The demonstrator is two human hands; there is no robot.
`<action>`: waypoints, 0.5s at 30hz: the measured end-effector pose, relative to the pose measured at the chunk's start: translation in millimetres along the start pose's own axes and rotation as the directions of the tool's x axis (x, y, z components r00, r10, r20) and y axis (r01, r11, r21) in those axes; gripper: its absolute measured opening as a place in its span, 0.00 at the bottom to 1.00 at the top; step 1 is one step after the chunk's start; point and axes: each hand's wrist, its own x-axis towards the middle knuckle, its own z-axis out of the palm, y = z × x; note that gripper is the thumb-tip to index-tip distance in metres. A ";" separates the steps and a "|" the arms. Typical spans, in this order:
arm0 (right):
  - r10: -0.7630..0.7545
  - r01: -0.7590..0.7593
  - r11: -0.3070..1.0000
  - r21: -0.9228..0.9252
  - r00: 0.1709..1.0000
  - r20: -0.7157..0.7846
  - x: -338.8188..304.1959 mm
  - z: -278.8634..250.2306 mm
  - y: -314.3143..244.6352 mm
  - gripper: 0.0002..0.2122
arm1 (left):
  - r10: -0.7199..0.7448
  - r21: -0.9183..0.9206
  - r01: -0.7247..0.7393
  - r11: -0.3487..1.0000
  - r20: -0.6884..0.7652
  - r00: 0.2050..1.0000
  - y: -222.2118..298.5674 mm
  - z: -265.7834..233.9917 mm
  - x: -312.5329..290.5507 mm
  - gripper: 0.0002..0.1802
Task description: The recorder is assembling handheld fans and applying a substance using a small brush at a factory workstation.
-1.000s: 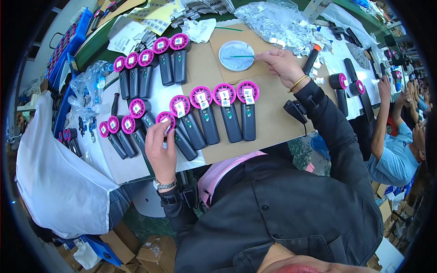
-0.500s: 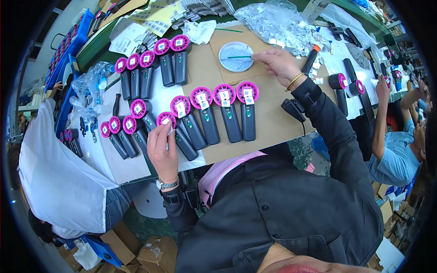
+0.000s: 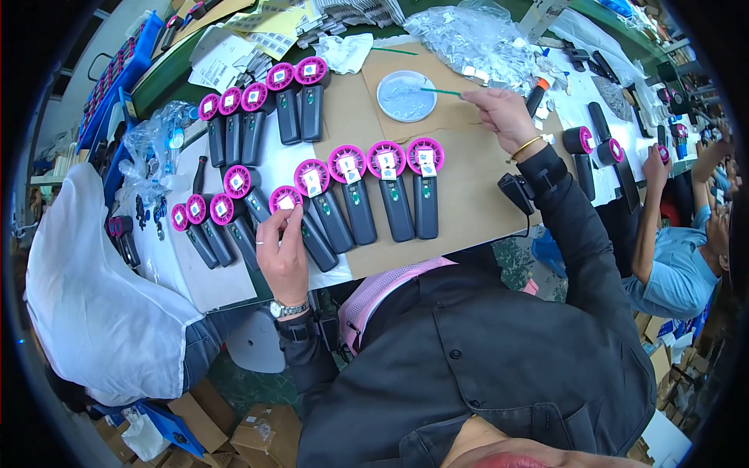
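Note:
My right hand [image 3: 503,117] pinches a thin green stick [image 3: 445,92], its far end over the right rim of a round white dish [image 3: 406,96] with clear, shiny gel in it. My left hand [image 3: 282,253] has its thumb and fingers closed at a small white square piece [image 3: 286,202] on the pink round head of a black-handled handheld fan [image 3: 318,243]. Whether the fingertips grip the piece or press it down is hard to see. To its right, several more such fans [image 3: 396,204] lie side by side, with white pieces on their heads.
Farther back lies another row of fans [image 3: 288,117], and more fans [image 3: 204,242] lie at left. A white cloth [image 3: 343,53] and a bag of small parts [image 3: 468,39] sit at the back. An orange-tipped black tool [image 3: 537,97] lies by my right hand. Co-workers stand at both sides.
My right hand has drawn the green stick right, from across the dish to its rim. My left hand has shifted slightly, its fingertips now at the white piece on the fan head.

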 end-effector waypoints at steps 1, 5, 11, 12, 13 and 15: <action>0.006 -0.017 0.993 -0.115 0.995 -0.096 -0.2 -1.7 2.4 0.07 | 0.000 -0.002 0.000 1.000 -0.002 1.000 -0.4 1.4 0.9 0.17; 0.037 -0.045 0.990 0.131 0.997 0.068 -0.1 -16.0 -7.8 0.06 | 0.084 0.046 -0.082 0.996 -0.044 0.995 -2.7 2.4 -3.2 0.17; -0.019 -0.027 0.970 0.242 0.982 0.189 -12.7 -1.3 -40.3 0.07 | 0.080 -0.027 -0.084 0.996 -0.124 0.989 -1.7 6.9 -6.3 0.16; -0.038 -0.021 0.966 0.256 0.974 0.223 -16.9 3.7 -45.9 0.07 | 0.073 -0.029 -0.078 0.997 -0.129 0.989 -0.9 5.8 -7.5 0.16; -0.056 -0.016 0.963 0.271 0.964 0.258 -21.6 9.3 -51.6 0.07 | 0.065 -0.021 -0.068 0.997 -0.131 0.989 -0.4 5.9 -8.2 0.16; -0.068 -0.012 0.966 0.258 0.952 0.298 -37.6 27.9 -65.0 0.08 | 0.061 -0.020 -0.065 0.998 -0.150 0.987 -1.1 6.0 -9.9 0.17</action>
